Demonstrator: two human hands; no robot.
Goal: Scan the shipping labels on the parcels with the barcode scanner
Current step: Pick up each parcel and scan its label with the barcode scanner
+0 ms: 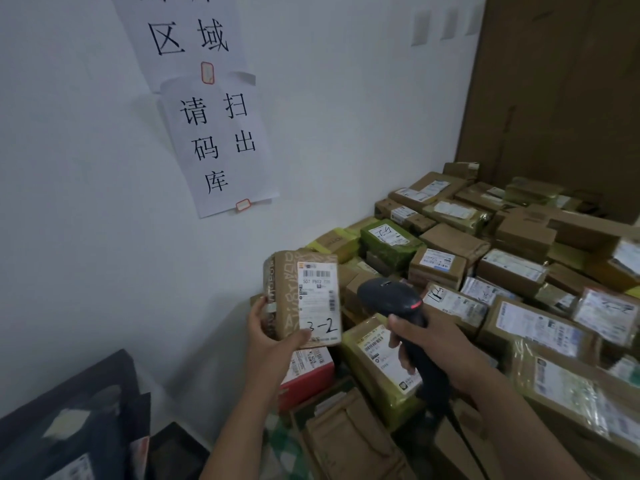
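Behind everything stands the white wall (86,168), with a paper notice (221,143) taped to it. Against that wall, to your right, lies the heap of parcels (519,271). It is made up of brown cartons and green and yellow wrapped packs, packed tight together, most with their labels face up.

You hold one brown parcel (285,292) raised in front of the wall, upright with its long side vertical, above a red box (308,375) at the near edge of the heap. Your left hand (272,341) grasps it low down, with the thumb across the bottom of the front face and the fingers round the left edge. Your right hand (433,344) is wrapped round the handle of the black barcode scanner (398,303). I cannot tell whether a finger rests on the trigger. The scanner's head sits just beside the parcel, to its right and a little lower, and I cannot tell which way its window points.

The shipping label (318,303) faces you, with "3-2" (322,328) handwritten low on it and the main barcode (317,274) at the top.

I judge you are at the aiming step for this parcel: it is lifted and presented, and the read is not yet shown. The next move calls for bringing the scanner's window square onto that top barcode, or tilting the label toward it. Then pull the trigger while your left hand holds the parcel steady.
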